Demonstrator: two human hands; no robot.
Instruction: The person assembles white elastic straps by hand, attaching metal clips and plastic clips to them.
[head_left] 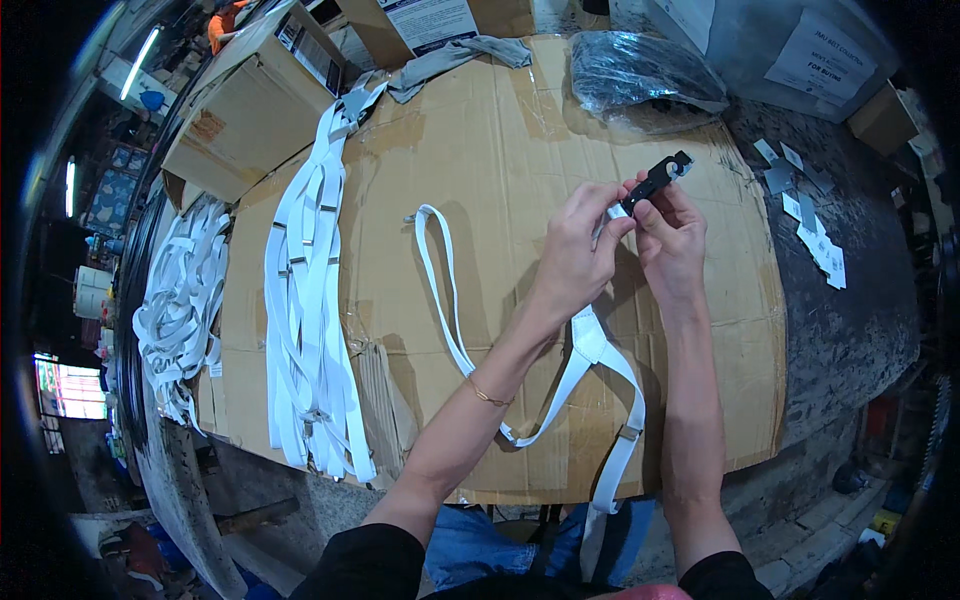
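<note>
Both my hands are raised together over the right part of the cardboard. My left hand (580, 245) pinches the white end of a pair of suspenders (590, 342) against a small black piece. My right hand (675, 240) grips this black piece (655, 180), which looks like plastic, with a shiny part at its tip; its exact kind I cannot make out. From my hands the suspenders run down to a Y-shaped joint. One strap loops left across the cardboard; the other, with a metal adjuster (629, 433), hangs over the near edge.
A bundle of white suspenders (310, 290) lies at left on the cardboard sheet (480, 120), beside a tangled white pile (180, 300). Cardboard box (250, 110), grey cloth (460, 60) and a clear plastic bag (645, 80) stand behind. Tags (820, 245) lie on the dark table at right.
</note>
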